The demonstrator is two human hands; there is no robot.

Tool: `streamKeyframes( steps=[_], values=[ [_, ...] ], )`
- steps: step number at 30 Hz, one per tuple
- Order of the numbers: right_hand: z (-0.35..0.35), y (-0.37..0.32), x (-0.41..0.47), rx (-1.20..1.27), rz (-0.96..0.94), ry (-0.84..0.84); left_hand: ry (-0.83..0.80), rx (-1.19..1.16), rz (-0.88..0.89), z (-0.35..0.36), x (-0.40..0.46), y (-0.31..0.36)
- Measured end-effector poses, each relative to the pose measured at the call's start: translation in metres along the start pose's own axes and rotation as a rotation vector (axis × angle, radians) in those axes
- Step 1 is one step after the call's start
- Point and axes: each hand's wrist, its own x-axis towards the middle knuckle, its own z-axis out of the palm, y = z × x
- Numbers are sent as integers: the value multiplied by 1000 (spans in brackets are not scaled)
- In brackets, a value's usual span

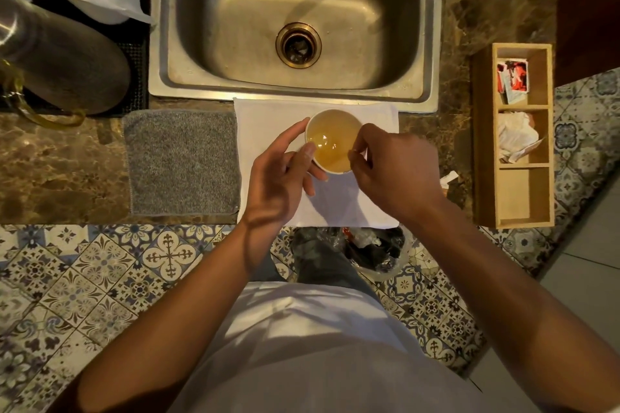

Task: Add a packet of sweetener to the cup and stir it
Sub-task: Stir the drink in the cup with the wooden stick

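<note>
Left grip steadies cup (amber liquid) | right grip pinching above rim

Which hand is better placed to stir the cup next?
Probably the right hand: its pinched fingertips sit at the rim of the cup, over the amber liquid, though I cannot tell if they hold a stirrer. The left hand has relaxed fingers against the cup's side, suited to steadying it.

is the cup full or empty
Full, or nearly: amber liquid fills the cup close to its white rim.
</note>
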Motion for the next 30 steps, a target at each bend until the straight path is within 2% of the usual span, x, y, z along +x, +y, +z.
streamKeyframes(
  steps=[3, 7, 12, 18, 23, 26, 30],
  values=[
    [3, -7, -2, 62, -36, -18, 0, 60, -22, 1, 0, 3],
    [8, -11, 10, 139, 15, 16, 9, 31, -16, 2, 0, 4],
    [3, 2, 12, 81, 46, 67, 5, 82, -7, 1, 0, 5],
    [0, -1, -5, 97, 2, -18, -5, 159, -16, 1, 0, 8],
    [10, -15, 7, 210, 2, 39, -1, 40, -34, 2, 1, 5],
    [7, -9, 16, 142, 37, 70, -9, 36, -20, 1, 0, 7],
    [0, 2, 14, 19, 94, 14, -7, 169, -35, 1, -1, 11]
  ],
)
